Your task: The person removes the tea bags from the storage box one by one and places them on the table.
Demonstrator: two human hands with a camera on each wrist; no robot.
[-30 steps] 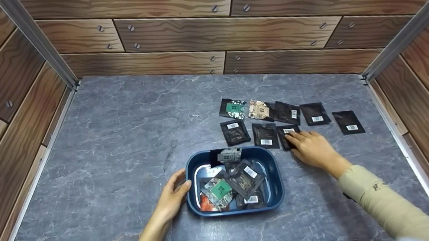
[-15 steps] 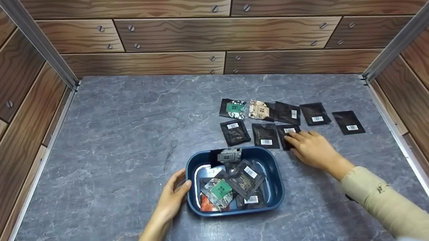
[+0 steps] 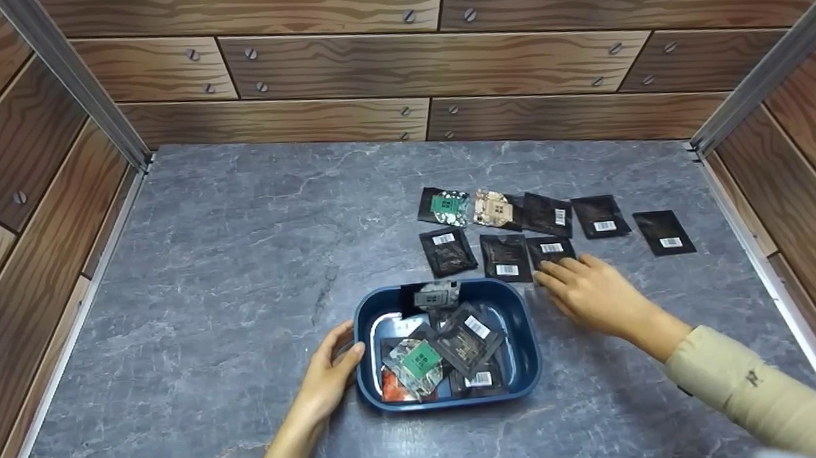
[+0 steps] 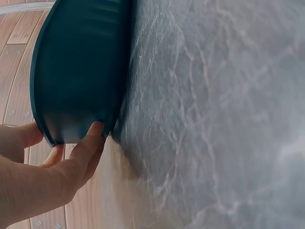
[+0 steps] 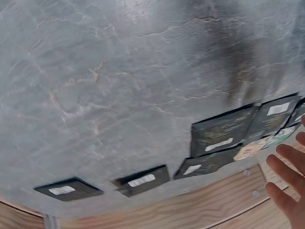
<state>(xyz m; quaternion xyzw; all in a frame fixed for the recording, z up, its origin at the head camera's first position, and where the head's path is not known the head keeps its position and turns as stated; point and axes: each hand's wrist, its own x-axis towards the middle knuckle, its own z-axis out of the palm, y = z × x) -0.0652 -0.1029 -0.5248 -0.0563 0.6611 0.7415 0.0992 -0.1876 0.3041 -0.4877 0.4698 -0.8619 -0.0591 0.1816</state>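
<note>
My left hand holds the left end of a blue plastic bin. Its thumb is at the rim and its fingers lie against the outer wall. Several sachets lie in the bin, among them one with a green label and a black one. My right hand is over the near edge of a black sachet with a white barcode label. In the right wrist view the right hand's fingers look loosely extended, with nothing visible between them.
Several more sachets lie in two rough rows behind the bin: a green-labelled one, a beige one and black ones, the farthest right apart from the others. Wood-patterned walls enclose the grey marbled table.
My right hand has drawn back slightly toward me, uncovering more of the black sachet under its fingertips. The left hand and the bin have stayed still.
</note>
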